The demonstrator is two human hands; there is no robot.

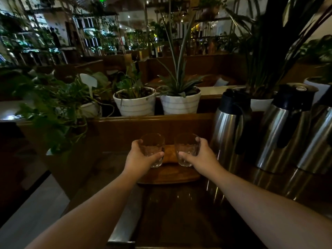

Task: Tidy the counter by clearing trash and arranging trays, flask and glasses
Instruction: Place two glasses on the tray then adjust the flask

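Observation:
Two clear drinking glasses stand upright side by side over a round wooden tray point(168, 175) at the back of the dark wooden counter point(179, 212). My left hand point(140, 157) is wrapped around the left glass point(152, 150). My right hand point(199, 155) grips the right glass point(186, 149). Whether the glass bases touch the tray I cannot tell. Three steel flasks with black tops stand to the right: the nearest flask point(228, 126), a middle flask point(283, 130), and a third flask point(319, 139) at the frame edge.
A raised wooden ledge point(152, 119) runs behind the tray. On it stand two white plant pots point(134, 103) point(180, 103), with a leafy trailing plant point(52, 108) to the left. The counter's left edge has a metal strip point(125, 218), with floor beyond.

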